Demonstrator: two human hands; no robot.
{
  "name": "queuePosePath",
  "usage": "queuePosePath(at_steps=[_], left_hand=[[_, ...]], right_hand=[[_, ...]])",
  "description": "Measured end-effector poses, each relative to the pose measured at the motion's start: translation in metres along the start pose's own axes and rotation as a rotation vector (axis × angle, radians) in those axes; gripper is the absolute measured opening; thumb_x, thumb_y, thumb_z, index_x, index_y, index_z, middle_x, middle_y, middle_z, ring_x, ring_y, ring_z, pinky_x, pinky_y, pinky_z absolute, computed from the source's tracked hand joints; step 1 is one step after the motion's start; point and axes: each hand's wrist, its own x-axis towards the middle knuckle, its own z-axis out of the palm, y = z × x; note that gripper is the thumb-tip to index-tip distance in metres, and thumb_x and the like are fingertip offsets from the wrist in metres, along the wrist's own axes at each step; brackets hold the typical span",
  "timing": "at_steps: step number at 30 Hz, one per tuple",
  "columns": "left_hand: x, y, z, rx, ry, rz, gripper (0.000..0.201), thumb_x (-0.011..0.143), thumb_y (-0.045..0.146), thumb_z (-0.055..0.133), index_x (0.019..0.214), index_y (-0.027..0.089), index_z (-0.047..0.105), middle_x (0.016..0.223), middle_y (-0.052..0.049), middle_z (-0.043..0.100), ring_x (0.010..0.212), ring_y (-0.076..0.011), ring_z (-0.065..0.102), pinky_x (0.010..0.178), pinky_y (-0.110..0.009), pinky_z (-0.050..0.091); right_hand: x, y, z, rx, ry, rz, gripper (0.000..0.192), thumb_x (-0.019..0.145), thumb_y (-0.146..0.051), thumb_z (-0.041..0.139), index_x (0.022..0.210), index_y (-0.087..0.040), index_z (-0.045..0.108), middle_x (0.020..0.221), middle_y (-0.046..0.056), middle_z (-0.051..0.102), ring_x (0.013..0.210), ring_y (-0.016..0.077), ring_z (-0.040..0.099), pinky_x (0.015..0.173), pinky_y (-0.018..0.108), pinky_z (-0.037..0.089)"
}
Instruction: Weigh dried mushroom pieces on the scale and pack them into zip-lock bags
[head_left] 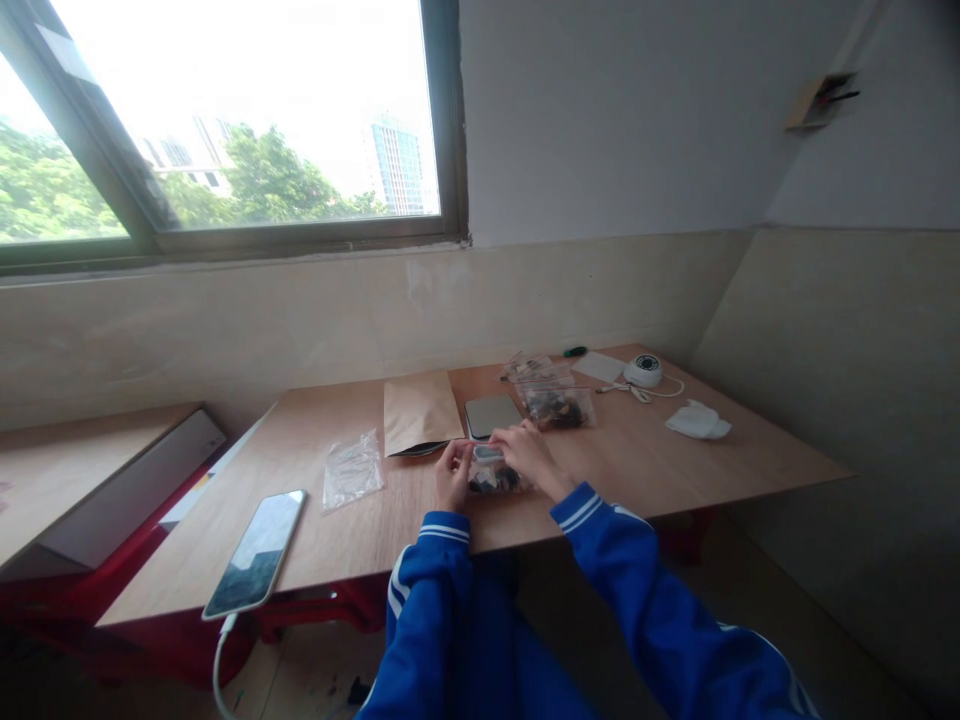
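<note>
At the table's near edge lies a clear zip bag (496,480) with small dark parts inside. My left hand (453,476) has its fingers closed at the bag's upper left corner. My right hand (531,458) pinches the top edge of the same bag from the right. Just beyond my hands sits a flat, light-topped device like a small scale (491,414), partly covered by the bag and my fingers. Left of it rests a brown kraft paper envelope (421,408), its dark opening facing me.
More zip bags of dark parts (555,402) lie behind my right hand. Farther right are a white dome camera (643,371) with its cable, white paper (600,366), and a crumpled white wrapper (699,421). An empty clear bag (352,473) and a charging phone (259,550) lie left.
</note>
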Motion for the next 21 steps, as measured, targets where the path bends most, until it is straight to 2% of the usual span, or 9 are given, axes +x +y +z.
queuePosePath(at_steps=[4, 9, 13, 16, 21], left_hand=[[0.001, 0.0, -0.001, 0.045, -0.024, 0.018, 0.031, 0.08, 0.048, 0.056, 0.082, 0.019, 0.066, 0.073, -0.001, 0.062, 0.066, -0.0136, 0.054, 0.055, -0.022, 0.037], [0.002, -0.005, -0.002, 0.042, -0.008, 0.005, 0.032, 0.081, 0.047, 0.054, 0.084, 0.017, 0.064, 0.071, 0.0, 0.06, 0.063, -0.012, 0.052, 0.055, -0.022, 0.038], [0.003, -0.008, -0.001, 0.032, -0.02, -0.003, 0.032, 0.081, 0.047, 0.054, 0.084, 0.017, 0.064, 0.066, 0.001, 0.057, 0.059, -0.0105, 0.05, 0.054, -0.021, 0.037], [0.004, -0.008, -0.001, 0.021, -0.014, -0.025, 0.033, 0.08, 0.049, 0.055, 0.083, 0.017, 0.064, 0.064, 0.002, 0.055, 0.056, -0.0098, 0.048, 0.052, -0.021, 0.037], [0.005, -0.006, -0.002, 0.013, 0.047, -0.036, 0.037, 0.081, 0.051, 0.051, 0.081, 0.016, 0.062, 0.062, 0.002, 0.052, 0.054, -0.0094, 0.045, 0.051, -0.02, 0.036]], right_hand=[[-0.002, -0.001, 0.005, -0.045, 0.018, 0.043, 0.021, 0.09, -0.02, 0.046, 0.085, -0.021, 0.066, 0.081, 0.006, 0.071, 0.08, 0.0187, 0.062, 0.078, 0.03, 0.029], [-0.008, 0.009, 0.003, 0.007, -0.027, 0.029, 0.024, 0.093, -0.035, 0.045, 0.096, -0.022, 0.065, 0.088, 0.005, 0.071, 0.086, 0.0188, 0.062, 0.075, 0.027, 0.032], [-0.011, 0.019, -0.003, -0.006, -0.088, 0.083, 0.023, 0.092, -0.034, 0.047, 0.088, -0.023, 0.067, 0.085, 0.004, 0.073, 0.082, 0.0179, 0.064, 0.074, 0.027, 0.032], [-0.012, 0.019, -0.005, -0.021, -0.06, 0.116, 0.024, 0.091, -0.033, 0.047, 0.087, -0.022, 0.068, 0.082, 0.005, 0.073, 0.078, 0.0178, 0.065, 0.076, 0.028, 0.033], [-0.019, 0.026, -0.006, 0.22, -0.063, 0.006, 0.026, 0.091, -0.031, 0.045, 0.093, -0.022, 0.069, 0.09, 0.005, 0.073, 0.082, 0.0172, 0.065, 0.072, 0.024, 0.038]])
